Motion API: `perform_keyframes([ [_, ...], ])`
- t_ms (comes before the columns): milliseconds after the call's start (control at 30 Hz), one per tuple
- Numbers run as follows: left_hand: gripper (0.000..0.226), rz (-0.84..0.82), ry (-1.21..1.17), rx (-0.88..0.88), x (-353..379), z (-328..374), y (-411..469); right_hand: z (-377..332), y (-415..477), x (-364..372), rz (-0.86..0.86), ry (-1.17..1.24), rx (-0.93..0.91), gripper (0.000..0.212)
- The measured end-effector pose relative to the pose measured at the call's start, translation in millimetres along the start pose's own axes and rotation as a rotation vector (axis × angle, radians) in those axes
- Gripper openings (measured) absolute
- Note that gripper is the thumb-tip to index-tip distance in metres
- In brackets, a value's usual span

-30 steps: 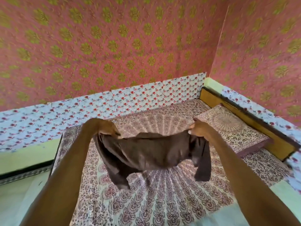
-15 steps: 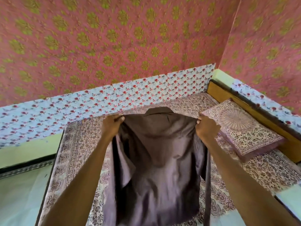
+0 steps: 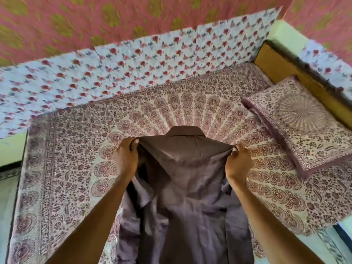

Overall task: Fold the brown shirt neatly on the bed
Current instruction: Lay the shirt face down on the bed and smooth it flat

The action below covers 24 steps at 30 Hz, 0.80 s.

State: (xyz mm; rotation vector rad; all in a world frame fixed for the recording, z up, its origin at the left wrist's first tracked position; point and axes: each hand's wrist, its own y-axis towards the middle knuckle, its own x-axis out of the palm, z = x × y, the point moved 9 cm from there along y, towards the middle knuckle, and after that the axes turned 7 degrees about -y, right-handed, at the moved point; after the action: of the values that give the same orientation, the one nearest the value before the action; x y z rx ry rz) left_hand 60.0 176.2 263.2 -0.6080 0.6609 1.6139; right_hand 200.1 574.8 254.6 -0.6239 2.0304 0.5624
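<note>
Pinching the brown shirt (image 3: 186, 187) at its two shoulder points, the left hand (image 3: 126, 159) and the right hand (image 3: 238, 162) are both closed on cloth, thumb against fingers, each with a small bunch of fabric in its grip. The shirt is stretched between them over the bed (image 3: 66, 168), collar away from the person, its body running down toward the near edge; whether the lower part already lies on the patterned cover or hangs free I cannot tell. A pillow (image 3: 304, 126) sits well apart at the right, against the headboard (image 3: 285, 73).

The cloth looks thin, light and limp: it tents into a ridge between the hands and sags in soft creases below, with a sleeve crumpled along the left side. It should slide easily and hold no shape of its own, so the shoulder seams seem the right place to grip, as they keep the back panel taut. The likely trouble is a sleeve folding under unseen, which would want smoothing flat before any fold
</note>
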Motion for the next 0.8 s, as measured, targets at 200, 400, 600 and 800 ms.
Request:
perform_keyframes([
  [200,0.028,-0.282,0.084,-0.094,160,-107,52,38,34,176,-0.100,0.000,0.012,0.017],
  [400,0.024,-0.262,0.181,-0.114,253,-163,96,44,68,291,-0.054,0.079,0.051,0.021],
  [600,0.027,0.214,0.121,-0.045,230,-136,173,10,137,318,0.235,0.337,0.032,0.022],
  [800,0.024,-0.180,0.343,-0.137,303,-185,219,2,176,413,-0.223,-0.128,0.013,0.022],
])
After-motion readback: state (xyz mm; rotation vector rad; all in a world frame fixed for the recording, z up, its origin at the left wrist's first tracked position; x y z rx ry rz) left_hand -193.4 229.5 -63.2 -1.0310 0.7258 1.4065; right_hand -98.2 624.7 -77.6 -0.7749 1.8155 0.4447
